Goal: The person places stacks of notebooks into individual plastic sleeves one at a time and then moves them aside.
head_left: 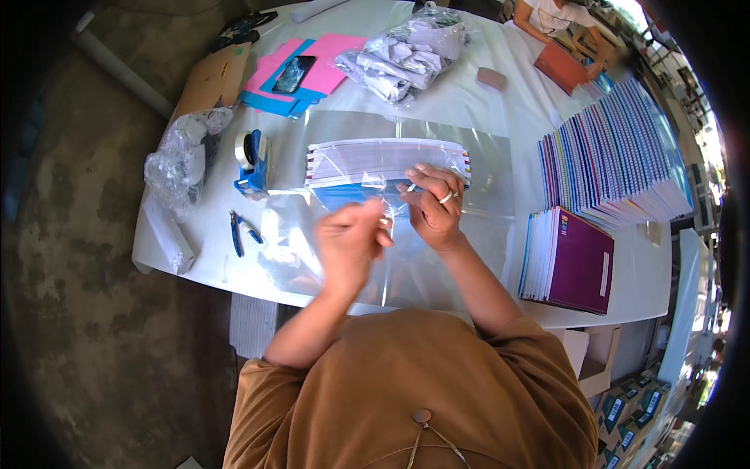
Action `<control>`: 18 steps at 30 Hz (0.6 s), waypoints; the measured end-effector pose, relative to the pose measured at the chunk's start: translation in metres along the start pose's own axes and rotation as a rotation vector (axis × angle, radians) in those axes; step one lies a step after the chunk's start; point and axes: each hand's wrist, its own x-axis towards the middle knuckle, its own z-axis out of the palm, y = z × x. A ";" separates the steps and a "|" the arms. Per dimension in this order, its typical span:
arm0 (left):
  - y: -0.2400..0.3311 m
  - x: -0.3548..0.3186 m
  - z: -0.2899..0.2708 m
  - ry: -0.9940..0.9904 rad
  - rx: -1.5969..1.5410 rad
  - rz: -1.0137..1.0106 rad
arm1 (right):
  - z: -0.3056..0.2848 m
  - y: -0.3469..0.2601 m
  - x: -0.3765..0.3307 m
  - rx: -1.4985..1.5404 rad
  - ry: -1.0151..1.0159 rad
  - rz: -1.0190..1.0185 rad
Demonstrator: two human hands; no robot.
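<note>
Your left hand (348, 238) is blurred, fingers curled loosely; looks like it pinches the clear wrap (437, 258), but you can't tell for sure. Your right hand (433, 207) is clenched on a small strip of tape (412, 187) between thumb and fingers, ring on one finger, right over the near edge of the stack (387, 164). The stack of notebooks lies flat mid-table inside the clear wrap, just beyond both hands. Tape dispenser (251, 160), blue, stands left of the stack, near it. Blue pen (236, 233) lies near the front edge, left of your left hand. Purple notebooks (574, 262) sit to your right, well apart from the hands; a long row of notebooks (617, 156) fans out behind them. Another person (558, 16) works at the far end of the table (484, 109).
</note>
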 end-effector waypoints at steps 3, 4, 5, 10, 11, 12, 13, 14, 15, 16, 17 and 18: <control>-0.056 0.017 0.014 0.105 0.030 -0.147 | -0.007 0.005 0.003 0.021 -0.034 -0.004; -0.047 0.015 0.017 0.107 0.084 -0.167 | -0.009 0.006 0.007 -0.069 -0.106 0.014; -0.046 0.008 0.016 0.130 0.130 -0.202 | -0.013 0.000 0.008 -0.141 -0.199 0.036; -0.115 0.041 -0.027 0.184 0.296 -0.279 | -0.038 -0.041 0.046 -0.268 -0.690 0.223; -0.137 0.039 -0.049 0.192 0.331 -0.415 | -0.044 -0.042 0.048 -0.240 -0.789 0.295; -0.169 0.045 -0.091 0.226 0.093 -0.680 | -0.048 -0.049 0.051 -0.198 -0.764 0.266; -0.229 0.052 -0.188 0.052 -0.343 -0.710 | -0.046 -0.075 0.058 -0.152 -0.740 0.223; -0.199 0.054 -0.153 -0.300 -0.548 -0.688 | -0.061 -0.063 0.027 -0.185 -0.817 0.147; -0.144 0.047 -0.122 -0.631 -0.752 -0.666 | -0.078 -0.060 0.005 -0.184 -0.883 0.053; -0.106 0.042 -0.101 -0.509 -0.671 -0.782 | -0.090 -0.066 -0.011 -0.201 -0.882 0.086; -0.099 0.041 -0.094 -0.449 -0.571 -0.819 | -0.102 -0.073 -0.028 -0.198 -0.820 -0.019; -0.094 0.040 -0.083 -0.400 -0.473 -0.868 | -0.117 -0.077 -0.042 -0.213 -0.758 -0.118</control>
